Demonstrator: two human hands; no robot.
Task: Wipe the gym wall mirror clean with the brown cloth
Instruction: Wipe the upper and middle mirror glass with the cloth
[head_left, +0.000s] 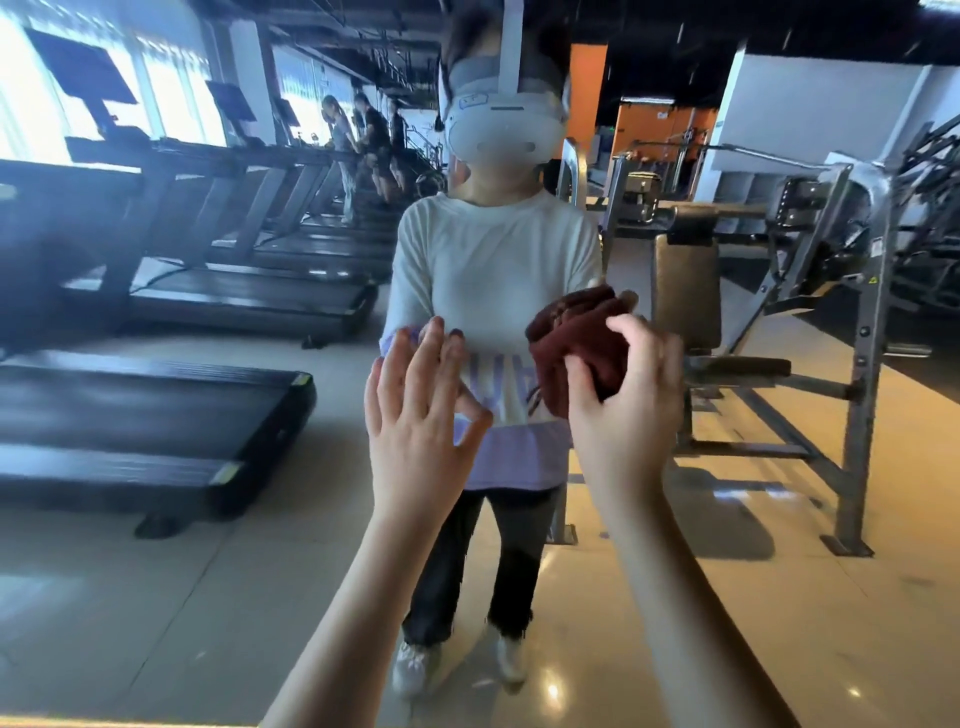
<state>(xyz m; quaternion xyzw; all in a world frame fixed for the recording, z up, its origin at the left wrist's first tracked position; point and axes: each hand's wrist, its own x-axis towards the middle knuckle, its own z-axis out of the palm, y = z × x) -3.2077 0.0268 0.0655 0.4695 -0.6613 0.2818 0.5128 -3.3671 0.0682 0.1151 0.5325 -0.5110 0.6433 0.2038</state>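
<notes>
Head view: the wall mirror (156, 571) fills the scene. At its middle the left hand (415, 415) is flat, fingers straight and spread, holding nothing, fingertips meeting the glass. Just beside it, the right hand (623, 410) curls its fingers around the bunched brown cloth (576, 338), at the mirror.

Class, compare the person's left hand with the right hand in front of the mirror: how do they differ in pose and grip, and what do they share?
The left hand has its fingers straight and spread; the right hand has its fingers curled. The left hand holds nothing; the right hand grips the bunched brown cloth. Both are raised to the mirror at about the same height.
</notes>
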